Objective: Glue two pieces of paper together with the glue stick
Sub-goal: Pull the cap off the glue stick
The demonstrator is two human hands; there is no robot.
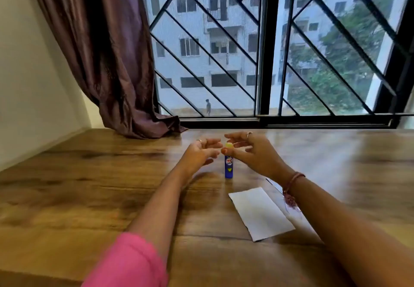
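Wooden counter (89,192) by the window: our glue stick (228,166) stands upright, right hand (253,154) pinching its cap, left hand (199,154) loose beside it. White paper (261,214) lies nearer us; no gluing looks begun.

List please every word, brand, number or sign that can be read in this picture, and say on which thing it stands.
Glue stick: a round white and red label with dark letters, too blurred to read; below it a small yellow-green heart sign.
Paper: no writing shows on it.
Wooden table, curtain, window: no text.
No word or number in the picture can be read with certainty.
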